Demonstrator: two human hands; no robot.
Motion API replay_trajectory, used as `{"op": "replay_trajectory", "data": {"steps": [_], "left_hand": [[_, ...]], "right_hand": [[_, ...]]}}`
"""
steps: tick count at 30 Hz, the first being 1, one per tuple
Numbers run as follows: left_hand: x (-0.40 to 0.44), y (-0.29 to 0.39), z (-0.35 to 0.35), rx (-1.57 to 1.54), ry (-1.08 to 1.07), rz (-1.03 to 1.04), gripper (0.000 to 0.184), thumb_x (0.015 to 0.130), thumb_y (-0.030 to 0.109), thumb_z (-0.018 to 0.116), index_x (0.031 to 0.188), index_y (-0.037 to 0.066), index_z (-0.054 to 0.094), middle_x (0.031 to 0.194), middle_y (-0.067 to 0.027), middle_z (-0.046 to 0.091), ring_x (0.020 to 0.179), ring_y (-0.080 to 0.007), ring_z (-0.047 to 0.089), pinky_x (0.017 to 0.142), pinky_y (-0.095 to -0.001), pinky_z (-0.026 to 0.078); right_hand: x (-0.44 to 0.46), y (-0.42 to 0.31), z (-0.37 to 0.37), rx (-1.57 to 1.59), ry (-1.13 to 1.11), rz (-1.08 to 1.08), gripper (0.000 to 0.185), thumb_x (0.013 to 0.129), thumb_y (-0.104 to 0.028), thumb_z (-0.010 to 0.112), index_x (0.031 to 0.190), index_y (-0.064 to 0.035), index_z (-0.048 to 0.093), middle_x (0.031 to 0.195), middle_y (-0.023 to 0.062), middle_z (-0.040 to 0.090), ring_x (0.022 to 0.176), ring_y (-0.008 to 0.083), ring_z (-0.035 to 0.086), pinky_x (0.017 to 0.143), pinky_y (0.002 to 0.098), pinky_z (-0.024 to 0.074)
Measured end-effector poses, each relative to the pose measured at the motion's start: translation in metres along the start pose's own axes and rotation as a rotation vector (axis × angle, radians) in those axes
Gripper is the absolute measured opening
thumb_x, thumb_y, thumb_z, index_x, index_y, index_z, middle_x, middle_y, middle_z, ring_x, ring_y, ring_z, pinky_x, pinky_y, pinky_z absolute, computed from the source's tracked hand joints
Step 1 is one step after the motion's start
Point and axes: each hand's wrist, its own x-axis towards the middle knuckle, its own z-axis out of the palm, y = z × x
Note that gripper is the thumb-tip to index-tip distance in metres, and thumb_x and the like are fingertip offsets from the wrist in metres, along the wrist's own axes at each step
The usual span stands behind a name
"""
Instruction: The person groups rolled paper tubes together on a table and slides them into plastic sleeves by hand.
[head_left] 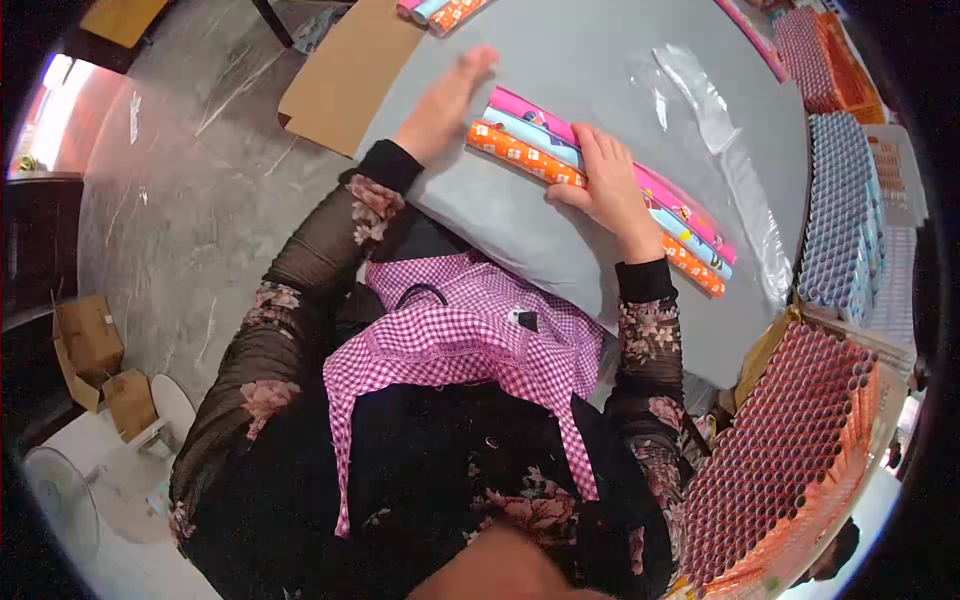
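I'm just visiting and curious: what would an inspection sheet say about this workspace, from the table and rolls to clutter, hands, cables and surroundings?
Surface: grey table, in use.
Job's things: three patterned rolls, pink, light blue and orange, lying side by side.
Clutter: clear plastic wrapping beyond the rolls; brown cardboard sheet at the left edge; further rolls at the far edge.
Left hand: open, apart from the three rolls.
Right hand: resting across all three.
Cables: nothing seen.
Surroundings: tightly packed stacks, apparently of rolls, at right; cardboard boxes at left.

Cardboard boxes (90, 335) — lower left, grey streaked floor (225, 180)
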Motion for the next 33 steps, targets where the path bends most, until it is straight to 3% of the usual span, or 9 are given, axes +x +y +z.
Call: {"op": "replay_trajectory", "data": {"steps": [3,7,8,9,11,12,20,27,33], "left_hand": [[0.001,0.009,0.028,0.015,-0.104,-0.049,0.072,0.104,0.055,0.026,0.146,-0.003,0.034,0.145,-0.0166,0.046,0.134,-0.0277,0.045,0.114,-0.0364,0.031],[0.006,0.005,0.017,-0.365,0.054,-0.196,0.076,0.103,0.059,0.018,0.151,0.000,0.026,0.148,-0.0196,0.042,0.137,-0.0280,0.041,0.115,-0.0390,0.030],[0.005,0.002,0.019,-0.479,0.250,-0.232,0.069,0.103,0.054,0.035,0.140,-0.003,0.042,0.139,-0.0212,0.050,0.124,-0.0265,0.052,0.109,-0.0381,0.037],[0.003,0.006,0.013,-0.475,0.248,-0.235,0.069,0.103,0.054,0.035,0.140,-0.003,0.042,0.139,-0.0212,0.050,0.124,-0.0265,0.052,0.109,-0.0381,0.037],[-0.002,0.015,-0.003,-0.171,0.248,-0.335,0.056,0.104,0.045,0.038,0.129,-0.004,0.052,0.125,-0.0141,0.060,0.115,-0.0229,0.059,0.100,-0.0359,0.045],[-0.002,0.015,-0.006,-0.053,0.309,-0.422,0.040,0.103,0.033,0.045,0.110,-0.002,0.063,0.110,-0.0099,0.066,0.099,-0.0189,0.064,0.088,-0.0333,0.050],[-0.001,0.010,0.001,0.458,0.045,-0.383,0.057,0.098,0.047,0.049,0.086,-0.007,0.064,0.069,-0.0143,0.065,0.068,-0.0215,0.061,0.067,-0.0365,0.047],[0.015,0.003,0.000,0.595,-0.045,-0.495,0.061,0.091,0.053,0.056,0.082,-0.007,0.066,0.064,-0.0154,0.063,0.063,-0.0183,0.059,0.061,-0.0365,0.047],[0.013,0.008,0.001,0.503,-0.052,-0.485,0.052,0.086,0.045,0.063,0.085,-0.008,0.068,0.066,-0.0107,0.064,0.062,-0.0169,0.057,0.059,-0.0356,0.047]], "right_hand": [[0.001,-0.003,-0.003,0.010,-0.007,0.011,0.089,0.069,-0.046,0.079,0.137,-0.0001,0.043,0.131,0.0201,0.051,0.123,0.0369,0.047,0.104,0.0444,0.0355],[0.000,-0.001,0.000,0.006,0.006,0.023,0.089,0.069,-0.045,0.079,0.137,0.0000,0.043,0.131,0.0202,0.051,0.124,0.0368,0.046,0.105,0.0449,0.0352],[0.000,0.000,0.001,-0.004,0.006,0.020,0.090,0.069,-0.045,0.079,0.137,0.0000,0.043,0.131,0.0202,0.051,0.124,0.0367,0.046,0.105,0.0451,0.0351],[0.001,0.001,0.002,-0.012,0.006,0.017,0.090,0.069,-0.046,0.079,0.137,0.0000,0.043,0.132,0.0201,0.051,0.125,0.0365,0.046,0.105,0.0453,0.0350],[0.002,0.001,0.003,-0.009,0.016,0.014,0.090,0.069,-0.046,0.079,0.137,0.0000,0.043,0.132,0.0198,0.051,0.125,0.0364,0.046,0.105,0.0453,0.0348],[0.003,0.002,0.004,-0.011,0.023,0.010,0.090,0.069,-0.046,0.079,0.137,-0.0001,0.043,0.132,0.0196,0.051,0.125,0.0363,0.046,0.105,0.0453,0.0347],[0.003,0.005,0.006,-0.021,0.013,0.014,0.090,0.068,-0.044,0.079,0.138,-0.0007,0.043,0.134,0.0193,0.050,0.126,0.0355,0.046,0.106,0.0458,0.0344],[0.003,0.004,0.007,-0.025,0.015,0.012,0.088,0.069,-0.044,0.078,0.138,-0.0008,0.043,0.133,0.0196,0.051,0.125,0.0360,0.046,0.105,0.0447,0.0356],[0.003,0.005,0.007,-0.028,0.025,0.005,0.089,0.069,-0.045,0.079,0.138,-0.0008,0.043,0.133,0.0189,0.051,0.124,0.0358,0.048,0.105,0.0449,0.0359]]}}
